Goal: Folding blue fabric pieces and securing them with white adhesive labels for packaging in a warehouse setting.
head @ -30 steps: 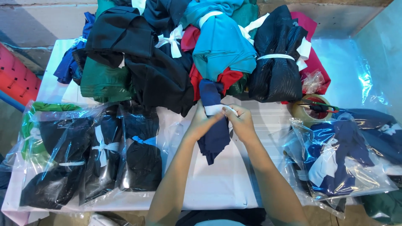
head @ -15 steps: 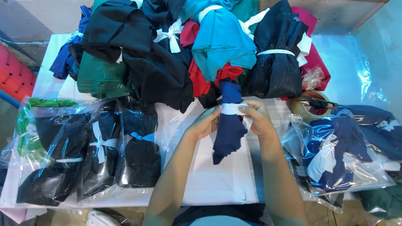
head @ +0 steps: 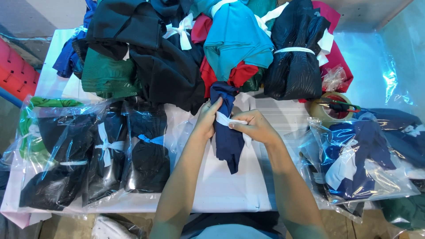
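Observation:
A rolled navy blue cloth bundle (head: 228,141) stands upright over the white table (head: 230,190) in the head view. My left hand (head: 206,118) presses against its left side, fingers up. My right hand (head: 253,125) pinches a white strip (head: 226,119) wrapped around the bundle's middle. Both hands hold the bundle between them.
A heap of tied cloth bundles, black (head: 294,66), teal (head: 237,40), red (head: 212,75) and green (head: 106,75), fills the back. Bagged dark bundles (head: 106,155) lie at left, bagged blue ones (head: 363,163) at right. A tape roll (head: 330,110) sits right of my hands.
The view has shifted slightly. My hands have moved a little with the navy bundle, and my right hand now pulls the white strip across its middle.

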